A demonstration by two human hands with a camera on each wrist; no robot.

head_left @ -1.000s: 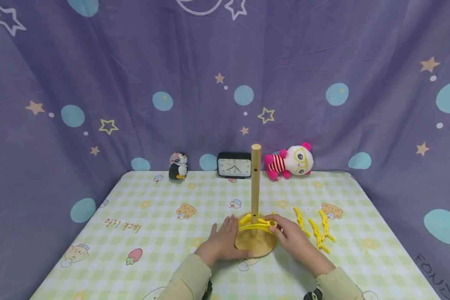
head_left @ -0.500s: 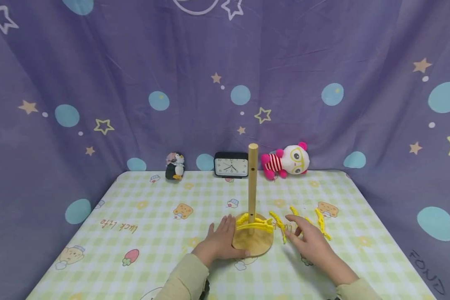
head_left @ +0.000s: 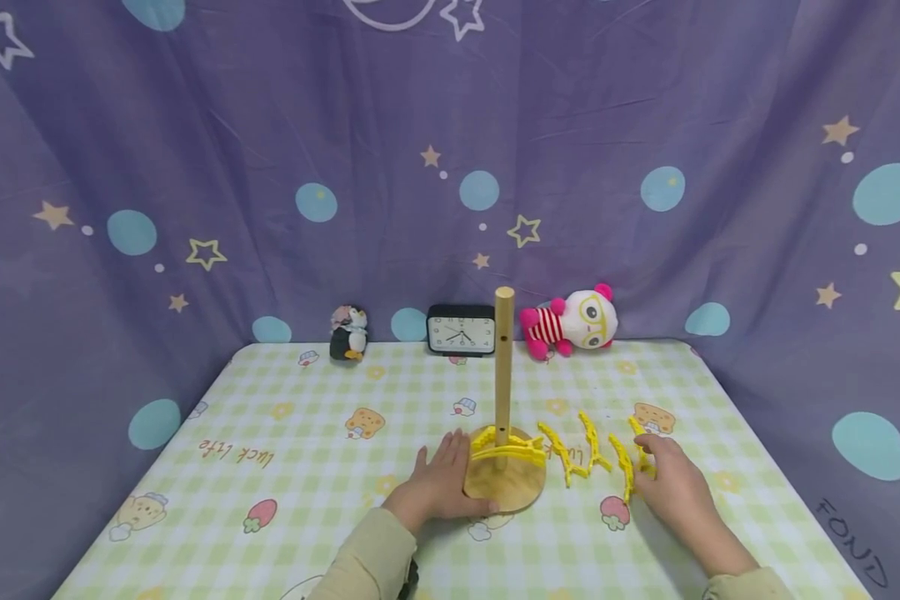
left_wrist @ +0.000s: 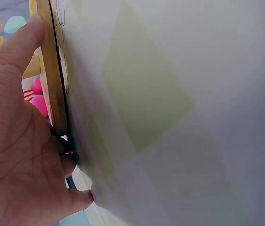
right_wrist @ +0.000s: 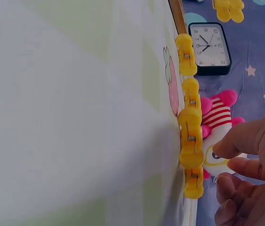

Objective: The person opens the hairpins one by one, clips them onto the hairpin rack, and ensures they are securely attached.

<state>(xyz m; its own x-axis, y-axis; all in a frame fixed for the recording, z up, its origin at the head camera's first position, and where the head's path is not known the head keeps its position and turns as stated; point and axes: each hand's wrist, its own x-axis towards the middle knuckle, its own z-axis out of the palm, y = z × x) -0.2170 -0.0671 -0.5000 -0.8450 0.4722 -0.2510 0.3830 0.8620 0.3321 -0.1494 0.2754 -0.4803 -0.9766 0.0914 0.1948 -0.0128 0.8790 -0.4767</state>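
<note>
A wooden stand [head_left: 504, 492], with a round base and an upright post [head_left: 503, 367], is on the table. My left hand [head_left: 437, 487] holds the base's left side, thumb at its front edge. Low around the post sit yellow spring clips [head_left: 508, 452]; how they are fastened cannot be told. Right of the stand lie several loose yellow clips, among them one nearest the base [head_left: 557, 446] and another beside my right hand [head_left: 624, 462]. That right hand [head_left: 673, 483] hovers by the rightmost clip [head_left: 636, 427], partly hidden by the fingers. In the right wrist view its curved fingers [right_wrist: 236, 146] hold nothing.
A penguin toy [head_left: 349, 333], a black alarm clock [head_left: 462, 331] and a pink-and-white panda plush [head_left: 570, 323] line the table's back edge. A green checked cloth [head_left: 285, 517] covers the table. Behind hangs a purple curtain [head_left: 390, 108].
My right hand has left the clips at the post and moved right to the loose ones. One more loose clip now lies just right of the base. My left hand stays on the base.
</note>
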